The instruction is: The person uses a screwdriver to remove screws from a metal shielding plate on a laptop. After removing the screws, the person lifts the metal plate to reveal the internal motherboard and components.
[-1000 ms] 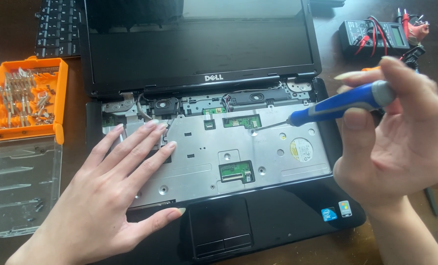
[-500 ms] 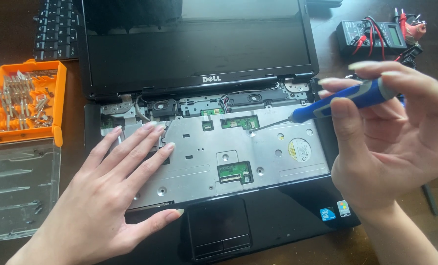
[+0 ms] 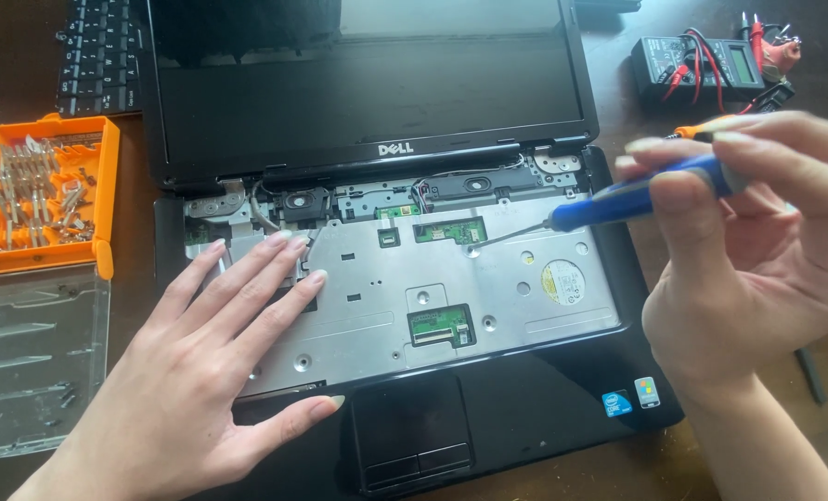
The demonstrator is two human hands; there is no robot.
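Note:
A black laptop (image 3: 525, 408) lies open with its keyboard removed, baring a silver metal plate (image 3: 386, 297). My left hand (image 3: 200, 371) rests flat, fingers spread, on the plate's left part. My right hand (image 3: 748, 250) grips a blue-handled screwdriver (image 3: 627, 199). Its thin tip touches the plate near a small green board (image 3: 449, 229) below the hinge.
An orange bit case (image 3: 43, 195) with several metal bits and its clear lid (image 3: 33, 362) lie left of the laptop. The removed keyboard (image 3: 98, 56) sits at the back left. A multimeter (image 3: 702, 65) with red and black leads lies at the back right on the dark wooden table.
The screwdriver tip has slid left along the plate toward the green board. My right hand has shifted slightly with it. My left hand has stayed put.

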